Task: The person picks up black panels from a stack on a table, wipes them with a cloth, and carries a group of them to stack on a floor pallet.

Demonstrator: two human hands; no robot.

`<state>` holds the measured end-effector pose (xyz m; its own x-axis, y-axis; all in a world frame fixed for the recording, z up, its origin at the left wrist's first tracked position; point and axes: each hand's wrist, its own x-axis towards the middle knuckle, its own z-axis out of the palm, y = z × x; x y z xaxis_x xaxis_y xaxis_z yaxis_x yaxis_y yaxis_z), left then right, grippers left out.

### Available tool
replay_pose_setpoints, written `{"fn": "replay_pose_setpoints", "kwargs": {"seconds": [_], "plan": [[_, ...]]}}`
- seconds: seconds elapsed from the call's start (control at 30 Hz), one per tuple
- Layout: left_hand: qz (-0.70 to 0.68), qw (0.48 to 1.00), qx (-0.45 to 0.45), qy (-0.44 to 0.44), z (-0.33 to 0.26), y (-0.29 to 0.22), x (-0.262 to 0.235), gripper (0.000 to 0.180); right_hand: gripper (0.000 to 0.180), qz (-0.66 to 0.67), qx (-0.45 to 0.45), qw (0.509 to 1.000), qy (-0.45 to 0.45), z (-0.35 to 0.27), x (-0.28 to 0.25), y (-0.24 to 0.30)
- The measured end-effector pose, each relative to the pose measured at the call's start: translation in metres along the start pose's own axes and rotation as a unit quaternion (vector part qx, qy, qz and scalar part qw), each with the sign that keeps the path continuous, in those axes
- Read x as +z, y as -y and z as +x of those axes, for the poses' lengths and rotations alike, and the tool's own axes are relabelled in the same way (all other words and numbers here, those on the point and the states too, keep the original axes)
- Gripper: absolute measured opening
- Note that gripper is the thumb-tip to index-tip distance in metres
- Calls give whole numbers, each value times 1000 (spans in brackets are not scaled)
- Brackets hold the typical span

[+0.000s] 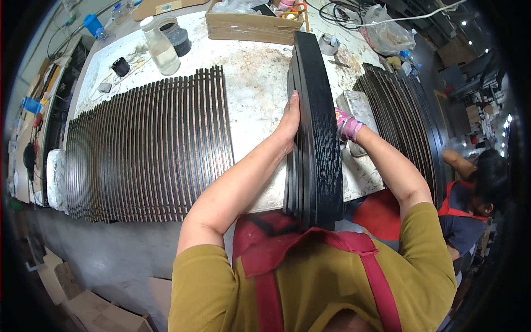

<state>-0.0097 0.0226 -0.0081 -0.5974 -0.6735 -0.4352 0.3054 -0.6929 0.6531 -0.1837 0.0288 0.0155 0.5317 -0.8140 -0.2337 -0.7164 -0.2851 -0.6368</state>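
A stack of long black boards (323, 133) stands on edge, running away from my body across the white table (254, 99). The outermost board shows a wood-grain texture with shiny streaks. My bare left hand (289, 122) presses along the stack's left side, its fingers partly hidden against the boards. On the other side, my right hand (348, 126), in a pink patterned glove, is closed close against the stack; the board hides its fingertips and whatever they hold. Just right of that hand lies a worn grey block (355, 102).
Rows of narrow dark strips (149, 149) cover the table's left; more dark strips (401, 122) lie right. At the back are a clear bottle (162, 50), a dark jar (178, 41), a cardboard box (251, 27) and a plastic bag (387, 30). Another person (470, 205) works at right.
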Motion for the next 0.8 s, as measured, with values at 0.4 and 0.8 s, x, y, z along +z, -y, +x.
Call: {"fn": "replay_pose_setpoints", "kwargs": {"seconds": [0.4, 0.8], "plan": [[-9, 999, -27, -41, -47, 27, 12, 66, 25, 139, -67, 988, -2, -55, 91, 8], [337, 898, 237, -154, -105, -9, 20, 61, 37, 20, 299, 949, -99, -78, -34, 20]]}}
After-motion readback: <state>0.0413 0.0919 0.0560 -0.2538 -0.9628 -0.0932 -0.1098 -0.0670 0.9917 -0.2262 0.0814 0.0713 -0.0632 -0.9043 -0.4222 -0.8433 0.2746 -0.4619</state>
